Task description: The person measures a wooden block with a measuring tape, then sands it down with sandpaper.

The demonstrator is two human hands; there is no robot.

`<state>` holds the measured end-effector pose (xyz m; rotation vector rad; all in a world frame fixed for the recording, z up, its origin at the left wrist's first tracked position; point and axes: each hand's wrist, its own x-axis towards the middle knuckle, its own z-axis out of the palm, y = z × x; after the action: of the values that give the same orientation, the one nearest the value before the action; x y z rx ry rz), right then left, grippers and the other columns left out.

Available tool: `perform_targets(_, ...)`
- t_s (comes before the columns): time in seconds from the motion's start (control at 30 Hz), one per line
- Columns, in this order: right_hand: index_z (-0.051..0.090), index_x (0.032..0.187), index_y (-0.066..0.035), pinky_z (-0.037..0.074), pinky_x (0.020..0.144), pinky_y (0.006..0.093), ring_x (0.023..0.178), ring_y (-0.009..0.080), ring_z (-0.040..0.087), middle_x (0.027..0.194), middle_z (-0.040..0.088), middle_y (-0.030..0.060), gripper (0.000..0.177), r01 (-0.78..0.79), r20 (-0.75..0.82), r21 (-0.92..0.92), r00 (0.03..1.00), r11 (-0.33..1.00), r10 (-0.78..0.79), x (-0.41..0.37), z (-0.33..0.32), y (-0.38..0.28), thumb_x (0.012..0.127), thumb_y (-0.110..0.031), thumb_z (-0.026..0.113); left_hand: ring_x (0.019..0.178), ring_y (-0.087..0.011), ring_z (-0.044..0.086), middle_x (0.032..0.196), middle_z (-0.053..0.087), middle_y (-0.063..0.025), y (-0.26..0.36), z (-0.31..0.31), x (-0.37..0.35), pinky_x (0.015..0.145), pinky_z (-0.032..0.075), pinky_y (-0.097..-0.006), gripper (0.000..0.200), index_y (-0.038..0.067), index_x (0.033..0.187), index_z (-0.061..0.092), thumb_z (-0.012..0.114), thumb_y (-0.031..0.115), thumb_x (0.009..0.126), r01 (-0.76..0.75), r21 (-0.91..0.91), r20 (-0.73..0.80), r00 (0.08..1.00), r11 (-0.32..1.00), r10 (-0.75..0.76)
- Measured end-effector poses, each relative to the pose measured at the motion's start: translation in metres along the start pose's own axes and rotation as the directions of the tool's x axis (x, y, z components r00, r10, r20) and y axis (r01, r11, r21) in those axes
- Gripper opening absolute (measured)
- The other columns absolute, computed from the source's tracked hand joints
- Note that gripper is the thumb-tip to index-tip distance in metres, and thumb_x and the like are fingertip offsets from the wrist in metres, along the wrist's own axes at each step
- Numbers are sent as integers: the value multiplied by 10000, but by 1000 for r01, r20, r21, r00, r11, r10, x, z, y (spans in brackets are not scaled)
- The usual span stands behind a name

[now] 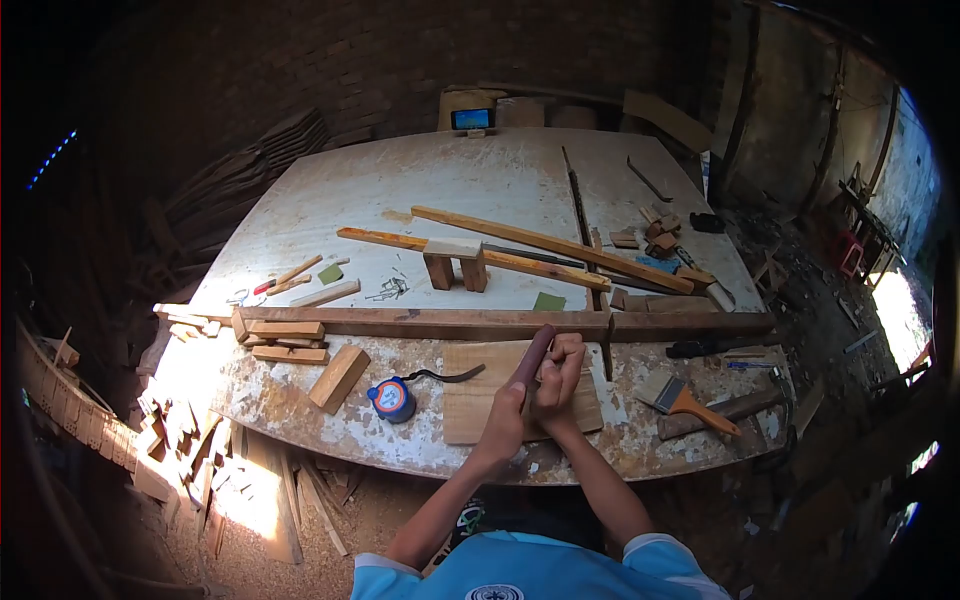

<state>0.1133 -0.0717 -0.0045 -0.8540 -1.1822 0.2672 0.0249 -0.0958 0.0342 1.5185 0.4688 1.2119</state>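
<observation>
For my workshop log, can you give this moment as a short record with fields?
left hand: grips dark rod
right hand: grips the same rod
under hands: wooden board lying on workbench
left of board: tape measure
right of board: paintbrush
behind board: long beam

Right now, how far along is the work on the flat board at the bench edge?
Done, apparently: a small legged block stands assembled mid-bench, offcuts lie left. In hand: left hand and right hand both grip a dark tool over the flat board. Left: the board shows no visible cuts or marks, so work on it looks barely begun.
</observation>
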Motion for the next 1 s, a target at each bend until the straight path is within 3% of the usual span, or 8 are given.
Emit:
perform_targets(0.03, 334, 842, -22, 350, 739, 323, 761, 204, 370, 830, 355, 108, 169, -32, -21, -1, 999, 999, 32, 2, 0, 0, 773, -162, 397, 1310, -200, 287, 1407, 336, -136, 9, 2, -2, 1062, 175, -257, 557, -30, 1382, 268, 194, 195, 877, -41, -31, 18, 999, 999, 41)
perform_targets(0.2, 344, 849, -12, 359, 727, 315, 756, 195, 377, 824, 368, 102, 180, -113, -36, -14, 993, 993, 113, 4, 1, 6, 769, -161, 407, 1300, -217, 304, 1408, 326, -155, -12, -3, 7, 1070, 183, -275, 562, -30, 1389, 241, 188, 211, 885, 354, 18, 2, 935, 935, -354)
perform_targets(0.33, 344, 849, -15, 356, 729, 306, 742, 194, 368, 808, 364, 99, 184, -26, -29, -2, 999, 1000, 26, 12, -3, 4, 759, -157, 419, 1286, -219, 318, 1387, 339, -163, 6, 1, 2, 1068, 189, -280, 542, -49, 1381, 237, 158, 193, 903, -42, 18, 46, 998, 999, 41)
perform_targets(0.47, 346, 859, -16, 353, 734, 314, 753, 191, 371, 836, 368, 105, 145, -200, -25, 33, 979, 979, 201, 17, 0, -3, 776, -121, 402, 1309, -246, 284, 1390, 322, -165, -62, -22, 9, 1076, 172, -280, 525, -35, 1373, 265, 158, 176, 905, 540, 61, 64, 837, 840, -543)
perform_targets(0.63, 355, 882, -15, 349, 763, 314, 780, 194, 378, 854, 374, 103, 149, 23, 39, 17, 999, 1000, -23, 7, 3, 9, 816, -138, 406, 1294, -211, 304, 1402, 328, -124, -30, -16, 1, 1058, 221, -290, 535, 4, 1395, 249, 292, 196, 898, 363, -160, 42, 931, 918, -361)
perform_targets(0.7, 363, 924, -17, 348, 793, 320, 821, 191, 394, 878, 384, 104, 186, -123, 120, 44, 986, 991, 117, 6, 4, 11, 838, -173, 418, 1291, -208, 310, 1403, 330, -113, -38, -26, -4, 1056, 228, -293, 561, 5, 1398, 242, 368, 205, 888, 390, -139, 61, 921, 910, -386)
perform_targets(0.83, 397, 988, -36, 339, 856, 298, 893, 170, 404, 947, 407, 76, 204, -272, 207, 430, 958, 861, 200, 11, 1, 17, 880, -206, 425, 1141, -174, 463, 1232, 489, -109, -41, -33, 5, 954, 364, -294, 564, -21, 1288, 387, 609, 173, 808, 371, -134, -78, 920, 919, -383)
perform_targets(1.0, 404, 1170, -37, 369, 865, 304, 964, 175, 449, 1042, 445, 95, 373, -325, 75, 57, 944, 944, 320, 18, -10, 23, 848, -181, 525, 1021, -156, 539, 1130, 561, -106, -48, -43, 13, 868, 434, -286, 581, -36, 1232, 448, 701, 129, 736, 274, 51, -95, 958, 960, -269)
